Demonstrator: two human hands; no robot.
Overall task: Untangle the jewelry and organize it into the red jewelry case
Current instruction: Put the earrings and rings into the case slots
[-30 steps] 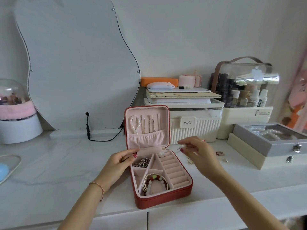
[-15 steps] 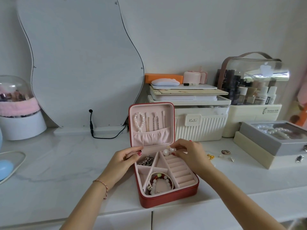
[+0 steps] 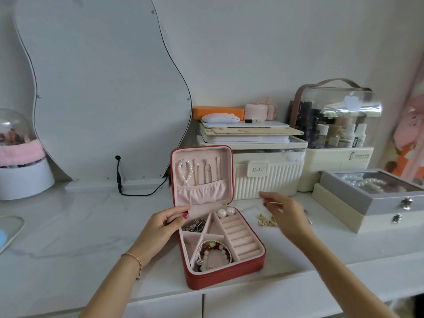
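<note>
At the far left of the white marble-patterned countertop [image 3: 68, 226], a clear glass dome on a white round base [image 3: 20, 161] was seen, with a pink band around its middle. Beside it, a large wavy-edged white panel [image 3: 103, 88] was leaned against the wall, and a black cable [image 3: 121, 182] was plugged in at its foot.

The left hand [image 3: 163, 228], with a thin red-and-gold cord bracelet [image 3: 134, 262] at the wrist, was laid against the left edge of the red jewelry case with pale pink lining [image 3: 220, 281]; the thumb and fingers were curled onto the case near the hinge, so that the case was gripped. The case was stood open near the front edge of the countertop, its lid upright. A white pearl strand [image 3: 185, 172] and several thin chains were hung in the lid above a gathered pink pocket. In the base, a dark silver tangle of jewelry [image 3: 195, 225] was lodged in the upper left compartment, a set of beaded bracelets in red, white and green [image 3: 214, 254] was coiled in the lower compartment, and two round white pearl earrings [image 3: 226, 212] were set at the top of the ring-roll section.

To the right of the case, the right hand [image 3: 286, 214] was held above the countertop, blurred, with fingers loosely spread and nothing visibly held. Small gold-coloured pieces [image 3: 267, 221] were scattered just beneath it. Behind it, a cream ribbed storage box [image 3: 266, 180] was stacked with flat items, and at the far right a grey glass-topped jewelry box [image 3: 371, 193] was set on a cream box.
</note>
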